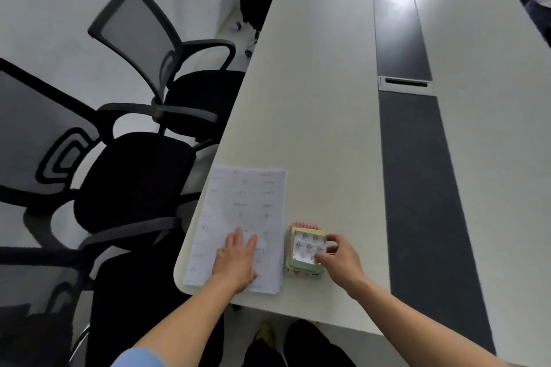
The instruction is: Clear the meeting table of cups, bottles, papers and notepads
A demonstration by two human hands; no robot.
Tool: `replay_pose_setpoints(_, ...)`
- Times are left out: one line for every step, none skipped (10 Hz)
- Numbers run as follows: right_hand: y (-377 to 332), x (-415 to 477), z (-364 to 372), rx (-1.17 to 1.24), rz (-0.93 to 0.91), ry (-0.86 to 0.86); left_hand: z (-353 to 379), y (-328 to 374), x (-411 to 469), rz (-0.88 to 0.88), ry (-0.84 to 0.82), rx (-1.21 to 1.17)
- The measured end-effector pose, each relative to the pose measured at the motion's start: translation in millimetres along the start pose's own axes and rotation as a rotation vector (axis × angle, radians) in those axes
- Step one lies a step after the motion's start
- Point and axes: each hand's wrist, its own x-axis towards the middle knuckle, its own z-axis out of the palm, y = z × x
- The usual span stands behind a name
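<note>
1. The desk is long and pale, running from the near edge away to the far end, where glare washes out its surface. A dark strip with two pale hatch covers runs along its middle; its far part is lost in the glare.
2. Three black mesh-backed chairs stand left of the desk. The middle chair is the clearest; the far chair is partly tucked against the desk edge, and the nearest chair is cut off by the lower left corner. A fourth, darker chair at the far end is too dim to make out.
3. A sheet of paper lies flat at the near left corner of the desk, its left edge just reaching the rim. It carries faint handwriting too blurred to read.
4. The left hand lies flat on the near part of the paper, fingers spread, gripping nothing. It hides the writing beneath.
5. The right hand is curled on the right side of a small notepad, thumb and fingers touching its edge; I cannot tell whether it is truly clamped or only touching.
6. The notepad sits just right of the paper, a stack of coloured layers with a white patterned top; the pattern is too small to tell.
</note>
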Motion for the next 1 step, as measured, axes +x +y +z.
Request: replay_pose_setpoints(-12.9, -8.7, -7.0, -0.148, -0.064, 0.071, -4.3, 1.5, -0.4, 0.014, -0.02, 0.042)
